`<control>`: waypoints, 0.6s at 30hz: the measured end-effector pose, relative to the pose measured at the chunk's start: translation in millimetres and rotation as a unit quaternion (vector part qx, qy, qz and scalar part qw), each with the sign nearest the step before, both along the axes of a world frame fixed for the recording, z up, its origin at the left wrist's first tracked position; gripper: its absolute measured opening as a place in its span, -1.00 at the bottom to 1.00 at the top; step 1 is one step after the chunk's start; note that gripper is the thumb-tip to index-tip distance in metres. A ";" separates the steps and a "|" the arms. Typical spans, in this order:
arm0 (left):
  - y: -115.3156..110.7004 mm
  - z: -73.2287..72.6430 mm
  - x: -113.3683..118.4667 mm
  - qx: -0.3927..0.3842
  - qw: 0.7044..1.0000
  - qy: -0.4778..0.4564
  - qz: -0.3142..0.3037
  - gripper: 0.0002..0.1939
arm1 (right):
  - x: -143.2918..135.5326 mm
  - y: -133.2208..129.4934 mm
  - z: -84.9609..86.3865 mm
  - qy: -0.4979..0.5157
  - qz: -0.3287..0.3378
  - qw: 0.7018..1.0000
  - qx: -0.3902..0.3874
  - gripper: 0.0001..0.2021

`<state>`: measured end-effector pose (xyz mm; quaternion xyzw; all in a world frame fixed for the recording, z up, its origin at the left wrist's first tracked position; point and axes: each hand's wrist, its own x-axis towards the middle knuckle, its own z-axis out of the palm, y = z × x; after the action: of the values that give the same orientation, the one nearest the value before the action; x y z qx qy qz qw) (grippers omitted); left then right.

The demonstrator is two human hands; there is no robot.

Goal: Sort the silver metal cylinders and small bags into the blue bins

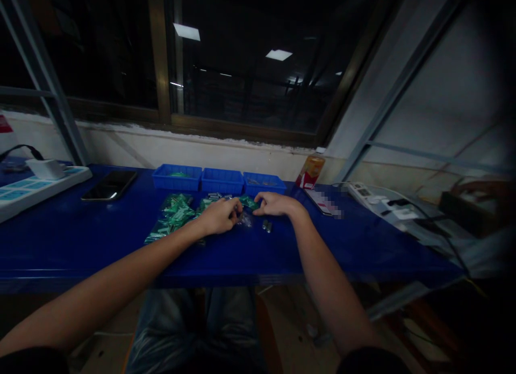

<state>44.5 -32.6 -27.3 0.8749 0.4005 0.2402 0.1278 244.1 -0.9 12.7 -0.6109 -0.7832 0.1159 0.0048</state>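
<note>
My left hand is at the middle of the blue table, fingers curled together at the right end of the green packets; what it pinches is too small to make out. Facing it, my right hand has its thumb and fingers bent around the edge of a green packet. Clear plastic bits lie between the hands. Two small metal cylinders rest just below my right hand. A pile of green packets spreads left of my left hand.
Three blue bins line the table's back edge. A dark phone and a white power strip lie left. At right are a red-and-orange container, another phone and a second power strip with cables.
</note>
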 end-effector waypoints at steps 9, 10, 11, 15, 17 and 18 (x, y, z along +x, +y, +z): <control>19.0 24.1 -24.8 -0.015 0.968 -0.194 0.161 -0.58 | -27.3 8.2 -16.5 -0.063 0.027 0.997 0.047 -0.44; 21.3 23.7 -27.3 -0.020 0.967 -0.189 0.170 -0.59 | -29.1 8.4 -17.4 -0.064 0.023 0.996 0.059 -0.43; 23.4 22.4 -29.2 -0.029 0.967 -0.180 0.176 -0.59 | -29.5 8.6 -17.5 -0.054 0.022 0.996 0.067 -0.43; 28.8 13.0 -30.4 -0.066 0.971 -0.122 0.192 -0.56 | -18.1 7.9 -10.9 0.190 0.071 0.979 -0.019 -0.56; 28.4 9.0 -27.8 -0.032 0.977 -0.090 0.190 -0.53 | -10.0 6.4 -5.3 0.378 0.107 0.917 -0.073 -0.66; 27.2 7.7 -25.9 -0.002 0.980 -0.083 0.180 -0.51 | -7.2 5.4 -3.0 0.457 0.119 0.877 -0.087 -0.69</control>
<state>18.6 -5.4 -19.6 0.7649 0.5403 0.3305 0.1174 236.9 4.5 9.6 -0.3901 -0.7472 0.4500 0.2951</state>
